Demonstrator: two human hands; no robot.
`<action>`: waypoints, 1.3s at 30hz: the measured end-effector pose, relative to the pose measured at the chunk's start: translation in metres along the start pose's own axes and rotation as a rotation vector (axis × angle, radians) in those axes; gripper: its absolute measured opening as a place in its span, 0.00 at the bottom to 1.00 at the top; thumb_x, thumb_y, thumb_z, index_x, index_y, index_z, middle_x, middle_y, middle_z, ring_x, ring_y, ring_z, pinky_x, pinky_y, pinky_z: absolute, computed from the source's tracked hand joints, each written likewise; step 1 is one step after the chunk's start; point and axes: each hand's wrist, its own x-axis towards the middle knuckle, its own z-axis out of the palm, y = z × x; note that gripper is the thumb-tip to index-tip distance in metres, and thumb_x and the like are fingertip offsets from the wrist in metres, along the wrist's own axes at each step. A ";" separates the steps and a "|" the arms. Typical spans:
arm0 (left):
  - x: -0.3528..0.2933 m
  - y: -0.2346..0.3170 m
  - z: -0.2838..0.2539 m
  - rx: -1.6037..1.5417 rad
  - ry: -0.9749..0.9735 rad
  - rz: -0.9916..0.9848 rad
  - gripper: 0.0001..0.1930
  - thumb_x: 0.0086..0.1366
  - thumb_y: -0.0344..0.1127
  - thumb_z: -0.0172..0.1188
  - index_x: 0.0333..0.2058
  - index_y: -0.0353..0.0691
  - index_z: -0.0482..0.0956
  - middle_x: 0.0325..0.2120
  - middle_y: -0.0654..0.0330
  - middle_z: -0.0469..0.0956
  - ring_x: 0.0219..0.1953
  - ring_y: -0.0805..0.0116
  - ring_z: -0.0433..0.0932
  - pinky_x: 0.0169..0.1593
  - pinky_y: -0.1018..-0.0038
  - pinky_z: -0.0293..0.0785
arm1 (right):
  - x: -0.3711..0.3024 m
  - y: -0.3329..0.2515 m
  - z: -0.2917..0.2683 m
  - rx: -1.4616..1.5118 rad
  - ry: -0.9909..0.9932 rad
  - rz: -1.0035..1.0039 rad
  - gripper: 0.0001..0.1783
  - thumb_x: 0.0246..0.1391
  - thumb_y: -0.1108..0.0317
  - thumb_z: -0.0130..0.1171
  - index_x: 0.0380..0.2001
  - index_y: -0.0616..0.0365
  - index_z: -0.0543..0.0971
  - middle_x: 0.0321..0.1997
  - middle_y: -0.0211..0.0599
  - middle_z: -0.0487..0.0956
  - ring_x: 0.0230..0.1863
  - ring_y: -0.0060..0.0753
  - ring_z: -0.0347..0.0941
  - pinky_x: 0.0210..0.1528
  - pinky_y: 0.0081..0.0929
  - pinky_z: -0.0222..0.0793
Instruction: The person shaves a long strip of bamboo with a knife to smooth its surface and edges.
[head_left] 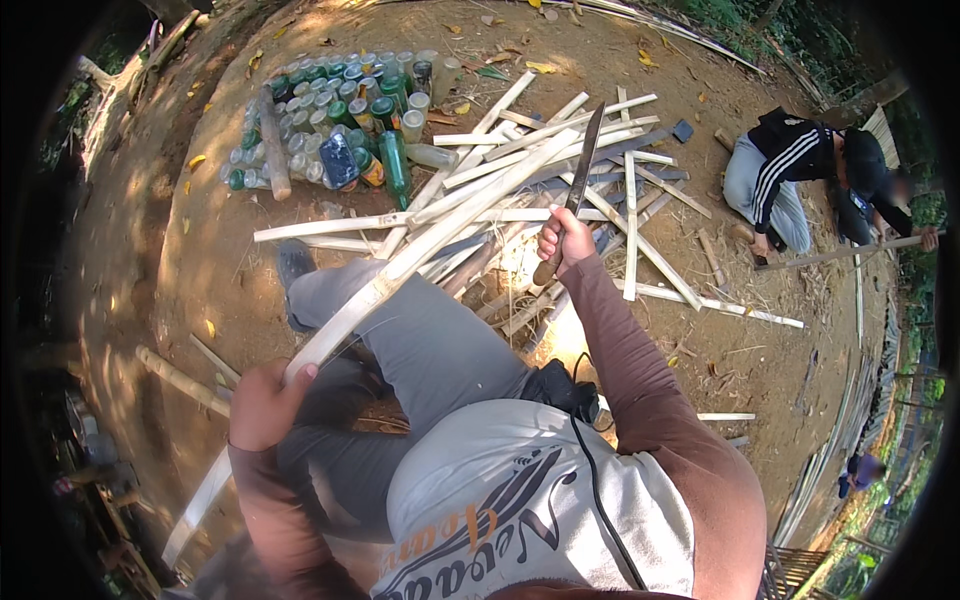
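My left hand is closed round a long pale bamboo strip, its thumb lying along the upper face. From the lower left the strip slants up past my bent knee and over a heap of similar strips. In my right hand I grip a machete by its dark handle. Its long narrow blade points up and away from me, standing to the right of the held strip. Beneath and beyond the blade lies the heap of split bamboo strips, crossing each other on the ground.
Rows of glass bottles stand at the back left, with a dark phone-like object on top and a short log across them. To the right, a crouching person handles a long strip. A bamboo pole lies at left.
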 end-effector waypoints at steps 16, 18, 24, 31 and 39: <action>-0.056 0.066 -0.213 -0.660 1.021 0.426 0.22 0.79 0.53 0.55 0.38 0.38 0.83 0.30 0.64 0.82 0.33 0.79 0.75 0.39 0.77 0.69 | -0.052 -0.017 0.174 -0.091 -0.462 -0.062 0.20 0.67 0.60 0.60 0.23 0.51 0.65 0.17 0.32 0.65 0.16 0.29 0.63 0.21 0.30 0.61; -0.062 0.067 -0.220 -0.636 1.030 0.446 0.22 0.79 0.53 0.55 0.42 0.37 0.84 0.33 0.63 0.84 0.35 0.78 0.78 0.41 0.77 0.70 | -0.051 -0.014 0.164 -0.085 -0.428 -0.063 0.19 0.66 0.60 0.59 0.24 0.52 0.65 0.17 0.32 0.65 0.16 0.29 0.63 0.21 0.31 0.62; -0.043 0.066 -0.185 -0.739 1.038 0.463 0.26 0.80 0.54 0.52 0.50 0.32 0.84 0.40 0.57 0.86 0.39 0.73 0.83 0.40 0.77 0.80 | -0.057 -0.027 0.137 -0.094 -0.324 -0.119 0.18 0.66 0.61 0.56 0.23 0.51 0.65 0.16 0.30 0.65 0.13 0.28 0.63 0.18 0.31 0.63; 0.026 0.103 -0.065 -1.182 0.870 0.512 0.30 0.81 0.54 0.49 0.56 0.26 0.78 0.46 0.49 0.84 0.44 0.64 0.87 0.44 0.73 0.84 | -0.072 -0.046 0.113 -0.152 -0.244 -0.259 0.18 0.67 0.63 0.58 0.24 0.52 0.67 0.18 0.31 0.68 0.14 0.27 0.64 0.18 0.26 0.60; 0.051 0.128 0.113 -1.441 0.564 0.238 0.25 0.82 0.52 0.49 0.45 0.32 0.81 0.36 0.53 0.86 0.34 0.71 0.84 0.36 0.76 0.78 | -0.065 -0.024 0.070 -0.326 -0.120 -0.352 0.23 0.71 0.51 0.60 0.47 0.66 0.78 0.56 0.52 0.85 0.17 0.21 0.69 0.21 0.22 0.69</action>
